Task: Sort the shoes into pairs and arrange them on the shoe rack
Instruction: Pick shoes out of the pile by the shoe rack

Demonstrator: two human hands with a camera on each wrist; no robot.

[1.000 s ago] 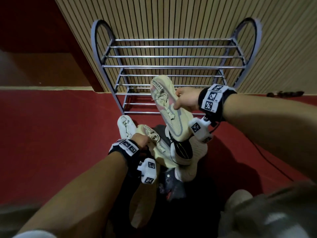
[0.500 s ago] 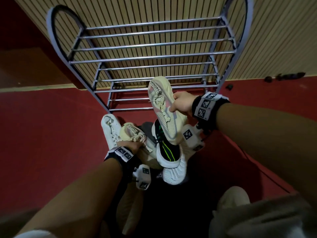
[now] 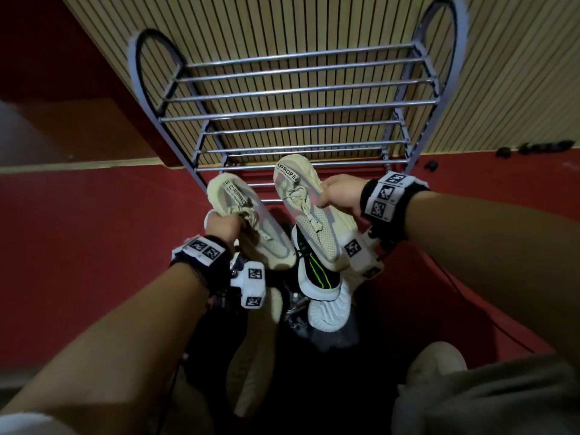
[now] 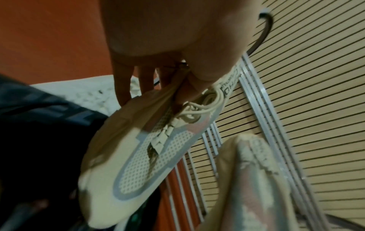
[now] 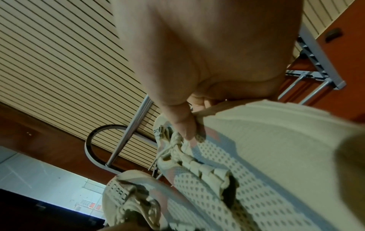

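Note:
A metal shoe rack [image 3: 298, 89] with bare rail shelves stands against the slatted wall. My left hand [image 3: 226, 226] grips a cream mesh sneaker [image 3: 251, 215] by its laced opening, toe pointing down toward me. In the left wrist view my left hand [image 4: 158, 93] has the fingers and thumb pinching that sneaker [image 4: 150, 148] at the collar. My right hand [image 3: 332, 196] holds the matching cream sneaker [image 3: 310, 215] by its side, level with the first one. The thumb of my right hand [image 5: 189, 118] presses on that sneaker [image 5: 256, 156]. Both shoes hang in front of the rack's lowest rails.
Below the held pair lies a pile: a black shoe with green stripes [image 3: 317, 274], a white ribbed sole [image 3: 328, 312] and another cream shoe [image 3: 251, 356]. Red carpet spreads to both sides. A thin cable [image 3: 455, 296] runs along the floor at right. My knee [image 3: 439, 365] is at bottom right.
My left hand has lifted the second cream sneaker out of the pile and brought it up beside the one in my right hand. The right hand has hardly moved.

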